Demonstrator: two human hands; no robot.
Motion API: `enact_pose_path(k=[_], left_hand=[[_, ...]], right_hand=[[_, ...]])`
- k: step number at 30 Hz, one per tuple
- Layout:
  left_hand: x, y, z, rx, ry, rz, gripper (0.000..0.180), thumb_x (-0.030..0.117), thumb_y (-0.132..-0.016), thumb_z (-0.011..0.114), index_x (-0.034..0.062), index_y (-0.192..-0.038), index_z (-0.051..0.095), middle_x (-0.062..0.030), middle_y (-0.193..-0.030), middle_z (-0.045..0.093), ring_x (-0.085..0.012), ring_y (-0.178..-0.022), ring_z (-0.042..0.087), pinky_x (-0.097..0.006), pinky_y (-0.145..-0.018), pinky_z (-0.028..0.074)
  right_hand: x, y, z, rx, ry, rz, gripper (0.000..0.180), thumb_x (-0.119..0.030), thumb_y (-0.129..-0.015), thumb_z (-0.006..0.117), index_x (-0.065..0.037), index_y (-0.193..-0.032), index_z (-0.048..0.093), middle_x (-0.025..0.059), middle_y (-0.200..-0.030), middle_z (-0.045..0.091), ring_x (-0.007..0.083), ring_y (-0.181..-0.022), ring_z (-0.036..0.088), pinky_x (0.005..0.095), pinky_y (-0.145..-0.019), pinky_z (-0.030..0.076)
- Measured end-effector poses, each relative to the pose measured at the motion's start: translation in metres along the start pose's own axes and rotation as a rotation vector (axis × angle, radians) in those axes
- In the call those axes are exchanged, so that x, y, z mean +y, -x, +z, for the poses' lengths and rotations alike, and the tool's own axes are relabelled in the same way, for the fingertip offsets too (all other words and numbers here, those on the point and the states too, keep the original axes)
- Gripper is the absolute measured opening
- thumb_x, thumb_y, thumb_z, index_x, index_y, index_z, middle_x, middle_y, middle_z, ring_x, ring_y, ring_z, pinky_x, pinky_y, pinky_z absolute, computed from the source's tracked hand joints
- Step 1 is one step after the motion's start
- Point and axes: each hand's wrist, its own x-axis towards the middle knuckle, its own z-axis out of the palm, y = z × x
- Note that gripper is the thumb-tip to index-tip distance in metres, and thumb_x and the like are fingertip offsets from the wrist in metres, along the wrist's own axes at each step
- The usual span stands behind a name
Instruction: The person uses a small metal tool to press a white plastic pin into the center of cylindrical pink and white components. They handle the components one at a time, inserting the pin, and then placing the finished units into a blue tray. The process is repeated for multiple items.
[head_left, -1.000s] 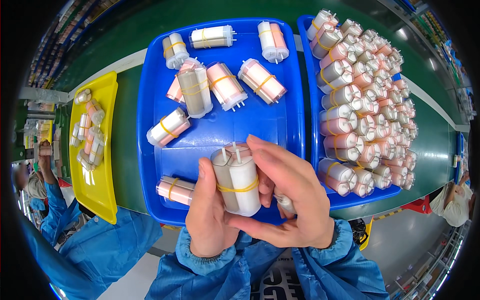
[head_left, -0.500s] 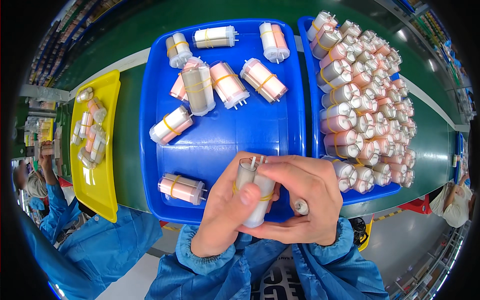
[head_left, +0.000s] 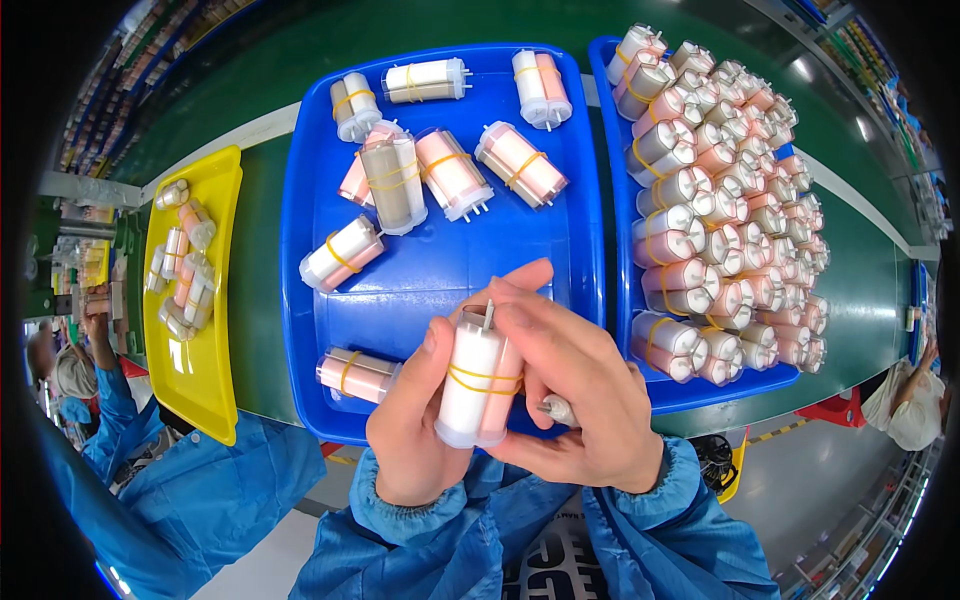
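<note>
Over the near edge of the blue tray (head_left: 450, 275) I hold a bundle of clear-cased tubes (head_left: 475, 385) upright. It has white and pink sides, a yellow rubber band doubled round its middle and a thin white prong at the top. My left hand (head_left: 405, 435) grips its left side, the thumb along the casing. My right hand (head_left: 600, 415) closes on the right side, fingertips at the top by the prong. A small pale pointed rod (head_left: 557, 409) is tucked in my right palm; most of it is hidden. Several similar banded bundles (head_left: 455, 175) lie in the tray.
To the right, a second blue tray (head_left: 620, 240) is packed with upright bundles (head_left: 705, 235). A yellow tray (head_left: 190, 385) at left holds several smaller tube pieces (head_left: 185, 265). All stand on a green table (head_left: 258, 300). A co-worker's blue sleeve (head_left: 115, 400) shows at far left.
The bundle in my hands has been turned: its white and pink sides now face up where grey and white showed. Both hands have shifted slightly left.
</note>
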Motion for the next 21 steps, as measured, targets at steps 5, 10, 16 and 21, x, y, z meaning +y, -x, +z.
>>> enact_pose_path(k=[5, 10, 16, 21], left_hand=[[-0.004, -0.001, -0.014, -0.222, -0.028, 0.06, 0.075, 0.056, -0.096, 0.026, -0.0034, -0.142, 0.03, -0.0108, -0.118, 0.053, -0.0168, -0.102, 0.055, -0.028, -0.088, 0.044], [-0.005, 0.0, -0.015, -0.294, -0.181, 0.097, 0.085, 0.066, -0.092, 0.023, -0.0026, -0.141, 0.031, -0.0125, -0.12, 0.053, -0.0185, -0.105, 0.054, -0.029, -0.092, 0.041], [-0.017, -0.002, -0.017, -0.413, -0.454, 0.144, 0.083, 0.067, -0.092, 0.027, -0.0012, -0.138, 0.035, -0.0165, -0.127, 0.051, -0.0254, -0.118, 0.051, -0.034, -0.099, 0.037], [-0.021, -0.005, -0.022, -0.4, -0.505, 0.186, 0.081, 0.065, -0.093, 0.027, -0.0019, -0.138, 0.034, -0.02, -0.121, 0.056, -0.0281, -0.112, 0.056, -0.035, -0.094, 0.042]], right_hand=[[-0.007, 0.001, -0.001, -0.001, -0.029, 0.099, 0.07, -0.022, -0.066, 0.082, 0.001, -0.126, 0.053, 0.0157, -0.127, 0.056, 0.0213, -0.101, 0.064, 0.0245, -0.064, 0.056], [-0.005, -0.003, -0.003, 0.098, -0.208, 0.15, 0.077, -0.032, -0.06, 0.088, 0.001, -0.121, 0.056, 0.012, -0.113, 0.062, 0.0197, -0.09, 0.064, 0.0256, -0.066, 0.052], [0.001, 0.004, -0.01, 0.135, -0.517, 0.404, 0.075, -0.046, -0.064, 0.085, 0.004, -0.113, 0.057, 0.0128, -0.097, 0.065, 0.022, -0.082, 0.061, 0.03, -0.074, 0.047], [0.001, 0.0, -0.012, 0.068, -0.283, 0.313, 0.104, -0.087, -0.063, 0.049, 0.006, -0.106, 0.061, 0.0106, -0.095, 0.06, 0.018, -0.08, 0.058, 0.0287, -0.069, 0.045]])
